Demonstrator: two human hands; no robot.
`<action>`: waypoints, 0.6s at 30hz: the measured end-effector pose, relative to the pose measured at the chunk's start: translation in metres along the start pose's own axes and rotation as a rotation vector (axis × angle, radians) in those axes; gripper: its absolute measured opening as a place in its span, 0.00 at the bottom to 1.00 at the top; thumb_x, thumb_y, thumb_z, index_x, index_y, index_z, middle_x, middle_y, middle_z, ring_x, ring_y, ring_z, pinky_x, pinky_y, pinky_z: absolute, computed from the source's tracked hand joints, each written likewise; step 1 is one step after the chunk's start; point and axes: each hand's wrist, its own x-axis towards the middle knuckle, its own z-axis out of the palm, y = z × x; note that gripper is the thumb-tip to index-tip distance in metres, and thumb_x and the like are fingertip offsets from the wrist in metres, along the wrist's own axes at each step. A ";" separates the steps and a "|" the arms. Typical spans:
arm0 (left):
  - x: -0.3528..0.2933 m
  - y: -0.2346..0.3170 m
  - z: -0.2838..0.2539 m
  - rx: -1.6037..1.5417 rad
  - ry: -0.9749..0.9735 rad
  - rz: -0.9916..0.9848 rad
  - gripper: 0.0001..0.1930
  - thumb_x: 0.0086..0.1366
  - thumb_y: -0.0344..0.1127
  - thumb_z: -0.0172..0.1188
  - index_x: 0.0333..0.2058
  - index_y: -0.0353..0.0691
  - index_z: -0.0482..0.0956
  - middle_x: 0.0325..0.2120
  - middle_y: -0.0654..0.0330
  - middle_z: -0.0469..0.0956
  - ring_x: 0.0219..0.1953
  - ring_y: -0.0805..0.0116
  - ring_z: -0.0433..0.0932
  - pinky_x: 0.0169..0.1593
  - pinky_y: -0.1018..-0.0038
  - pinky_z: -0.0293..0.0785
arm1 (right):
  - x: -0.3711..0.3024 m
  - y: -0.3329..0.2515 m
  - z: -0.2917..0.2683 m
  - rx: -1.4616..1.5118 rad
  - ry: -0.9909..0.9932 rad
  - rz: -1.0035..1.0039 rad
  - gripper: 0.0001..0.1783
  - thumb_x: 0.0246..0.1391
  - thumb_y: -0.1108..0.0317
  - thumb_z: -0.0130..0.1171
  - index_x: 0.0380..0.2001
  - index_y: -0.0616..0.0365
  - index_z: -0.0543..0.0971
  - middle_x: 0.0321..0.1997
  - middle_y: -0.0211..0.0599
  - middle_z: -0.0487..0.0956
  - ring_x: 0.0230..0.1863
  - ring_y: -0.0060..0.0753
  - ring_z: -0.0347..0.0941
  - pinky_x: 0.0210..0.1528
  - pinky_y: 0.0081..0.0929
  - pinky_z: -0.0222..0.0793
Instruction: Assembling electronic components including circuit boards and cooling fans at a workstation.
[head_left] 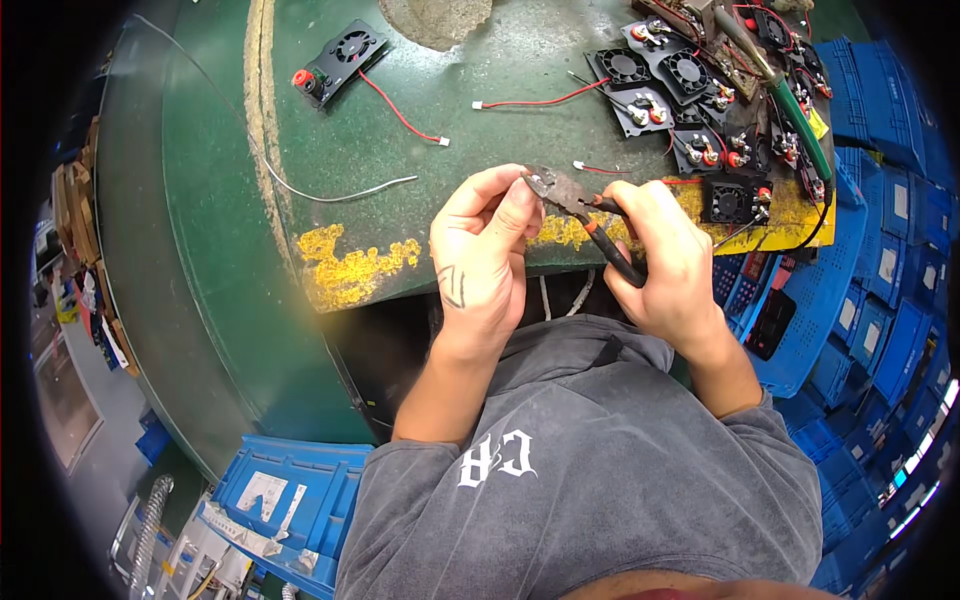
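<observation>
My right hand (668,255) is wrapped round the black and orange handles of a pair of pliers (566,192), whose metal jaws point to the left. At the jaw tips my left hand (485,250) pinches something small between thumb and fingers; I cannot make out what it is. Both hands are above the front edge of the green bench (420,100). Just beyond the pliers lies a short red lead with a white connector (580,166). To the right of my right hand sits a black fan board (732,202) with a red terminal.
Several fan boards (685,75) with red leads crowd the right side. A green-handled soldering iron (800,128) lies across there. One fan board (345,58) sits apart at the far left. Solder wire (350,195) curls across the bench. Blue crates (290,500) stand on both sides.
</observation>
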 end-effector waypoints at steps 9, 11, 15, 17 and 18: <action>-0.002 0.004 0.007 0.110 -0.034 0.100 0.09 0.70 0.28 0.67 0.46 0.32 0.83 0.33 0.64 0.82 0.33 0.79 0.76 0.39 0.81 0.71 | -0.001 0.000 -0.001 0.063 0.044 -0.037 0.34 0.34 0.82 0.62 0.52 0.62 0.77 0.40 0.45 0.77 0.36 0.49 0.75 0.39 0.40 0.73; -0.003 0.006 0.008 0.106 -0.031 0.088 0.09 0.70 0.28 0.66 0.46 0.33 0.83 0.33 0.64 0.82 0.33 0.79 0.76 0.39 0.81 0.71 | 0.000 -0.003 -0.004 0.056 0.045 -0.041 0.34 0.34 0.84 0.58 0.53 0.63 0.77 0.41 0.44 0.78 0.36 0.43 0.74 0.39 0.35 0.72; -0.001 0.010 0.007 0.063 -0.033 0.015 0.09 0.70 0.29 0.66 0.46 0.33 0.82 0.34 0.62 0.83 0.33 0.77 0.77 0.40 0.80 0.72 | 0.003 -0.004 -0.004 0.151 0.013 0.016 0.36 0.34 0.82 0.59 0.55 0.62 0.77 0.47 0.44 0.78 0.42 0.41 0.75 0.43 0.34 0.71; -0.001 0.011 0.008 0.004 -0.025 -0.038 0.09 0.70 0.29 0.66 0.46 0.33 0.82 0.35 0.61 0.83 0.34 0.76 0.78 0.40 0.79 0.73 | 0.002 -0.003 -0.004 0.167 0.021 0.007 0.37 0.34 0.82 0.59 0.56 0.62 0.77 0.48 0.43 0.79 0.44 0.41 0.75 0.44 0.33 0.71; -0.002 0.011 0.008 -0.056 -0.015 -0.089 0.10 0.70 0.29 0.65 0.47 0.33 0.81 0.36 0.60 0.83 0.34 0.75 0.78 0.40 0.79 0.73 | 0.002 -0.003 -0.006 0.135 0.023 0.001 0.38 0.34 0.82 0.59 0.57 0.62 0.77 0.49 0.44 0.79 0.45 0.42 0.75 0.45 0.33 0.72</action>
